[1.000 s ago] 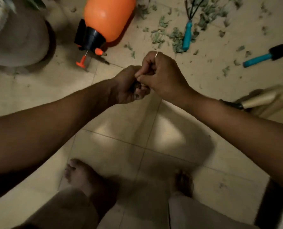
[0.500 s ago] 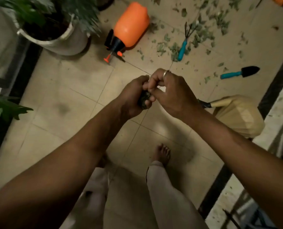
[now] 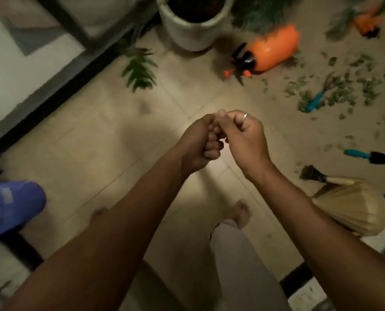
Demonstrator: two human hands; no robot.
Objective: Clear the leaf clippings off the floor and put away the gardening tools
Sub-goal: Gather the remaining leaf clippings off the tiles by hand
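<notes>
My left hand [image 3: 200,147] is a closed fist at the centre of the view, gripping a wad of leaf clippings that its fingers now hide. My right hand [image 3: 243,135], a ring on one finger, touches the top of that fist with curled fingertips pinching there. More leaf clippings [image 3: 344,90] lie scattered on the tiles at the upper right. Among them is a teal-handled hand rake [image 3: 315,103]. A teal-handled trowel [image 3: 366,156] lies at the right edge. An orange sprayer [image 3: 272,50] lies on its side beyond my hands.
A white plant pot [image 3: 182,34] stands at the top, with a fallen frond [image 3: 140,68] beside it. A blue bin [image 3: 12,205] is at the left edge. A dark brush [image 3: 312,173] and a tan pleated object [image 3: 348,207] lie at the right. My bare feet are below.
The view has swung left, bringing the blue bin and the pot into sight. My hands stay joined; the dark clippings seen in the left fist are now covered.
</notes>
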